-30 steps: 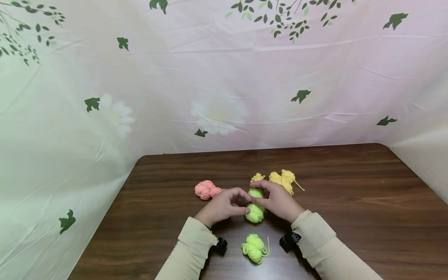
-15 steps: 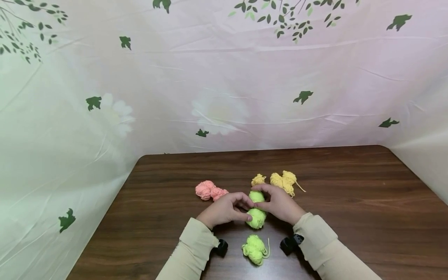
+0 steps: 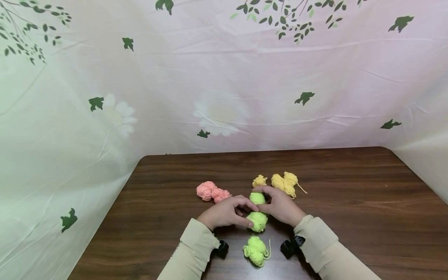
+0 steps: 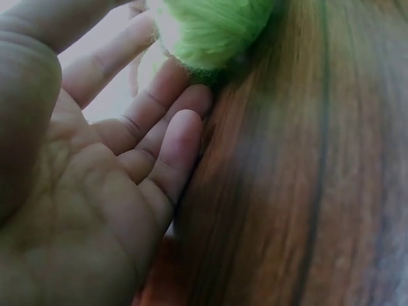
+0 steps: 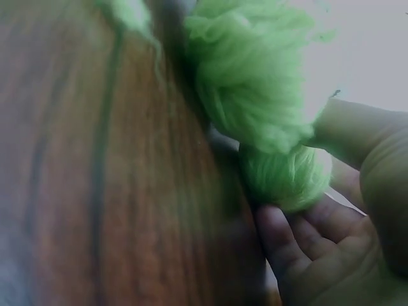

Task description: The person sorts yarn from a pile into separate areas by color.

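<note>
In the head view my left hand holds a light green yarn ball between thumb and fingers. Just beyond it, a second green yarn ball is in the grip of my right hand. The two balls sit in line, close together; in the right wrist view the nearer ball appears against the farther ball. A third green yarn ball with a loose tail lies closer to me, between the forearms. The left wrist view shows a green yarn ball at the fingertips.
Pink yarn balls lie beyond the left hand, partly hidden by it. Several yellow yarn balls lie beyond the right hand, one small yellow ball apart. The brown wooden table ends at a printed cloth.
Both hands have drawn the two green balls slightly toward me. More of the pink yarn shows past the left hand. The third green ball stays where it was.
</note>
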A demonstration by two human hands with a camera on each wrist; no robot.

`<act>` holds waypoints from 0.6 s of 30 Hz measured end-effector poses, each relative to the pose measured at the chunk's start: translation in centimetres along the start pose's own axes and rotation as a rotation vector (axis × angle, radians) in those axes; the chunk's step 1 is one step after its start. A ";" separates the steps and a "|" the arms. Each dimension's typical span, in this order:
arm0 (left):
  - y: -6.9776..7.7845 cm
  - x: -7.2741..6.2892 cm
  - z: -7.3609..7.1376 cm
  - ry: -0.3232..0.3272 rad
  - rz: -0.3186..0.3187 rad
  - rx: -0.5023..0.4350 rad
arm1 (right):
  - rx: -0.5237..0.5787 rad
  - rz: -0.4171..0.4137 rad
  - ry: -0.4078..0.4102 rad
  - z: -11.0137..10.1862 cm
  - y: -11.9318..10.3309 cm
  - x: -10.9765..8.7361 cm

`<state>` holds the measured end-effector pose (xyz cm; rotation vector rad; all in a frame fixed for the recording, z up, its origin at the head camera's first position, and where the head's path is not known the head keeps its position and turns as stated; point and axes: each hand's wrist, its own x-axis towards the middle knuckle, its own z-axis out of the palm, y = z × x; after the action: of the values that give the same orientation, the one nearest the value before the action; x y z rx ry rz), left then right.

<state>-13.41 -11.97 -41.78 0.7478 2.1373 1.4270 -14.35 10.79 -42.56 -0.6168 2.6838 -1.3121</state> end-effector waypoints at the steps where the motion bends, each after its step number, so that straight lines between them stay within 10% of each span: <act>1: 0.0 0.0 0.0 -0.006 0.008 0.025 | 0.002 0.001 0.002 0.0 0.0 0.0; 18: 0.4 -0.2 0.8 -0.063 -0.019 0.177 | 0.040 0.068 0.001 0.0 -0.1 -0.2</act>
<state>-12.71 -11.48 -41.68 0.8232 2.2361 1.1988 -14.17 10.79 -42.56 -0.5168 2.6469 -1.3455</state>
